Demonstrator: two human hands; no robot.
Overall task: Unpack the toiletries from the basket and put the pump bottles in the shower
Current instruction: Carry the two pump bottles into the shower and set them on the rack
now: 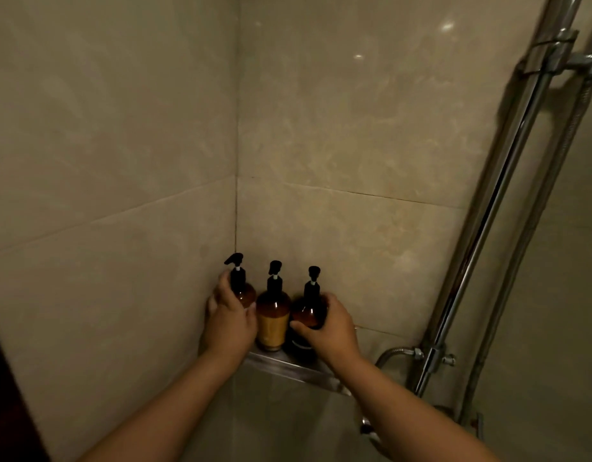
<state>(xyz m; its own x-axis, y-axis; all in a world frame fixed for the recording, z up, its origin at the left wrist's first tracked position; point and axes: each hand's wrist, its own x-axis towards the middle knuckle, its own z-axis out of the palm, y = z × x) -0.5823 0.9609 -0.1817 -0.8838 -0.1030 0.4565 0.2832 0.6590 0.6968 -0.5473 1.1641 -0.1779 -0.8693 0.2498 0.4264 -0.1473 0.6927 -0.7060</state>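
I get one view only, the wide-angle head camera. It looks forward and down into the tiled shower corner [236, 168], near enough that the left hand [229, 316] and right hand [333, 326] reach the shelf [288, 366], low in centre frame.

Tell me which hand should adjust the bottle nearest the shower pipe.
Right. The right hand grips the right bottle on the shelf. The left hand holds the left bottle, and the middle bottle stands between, so it would probably have to reach across.
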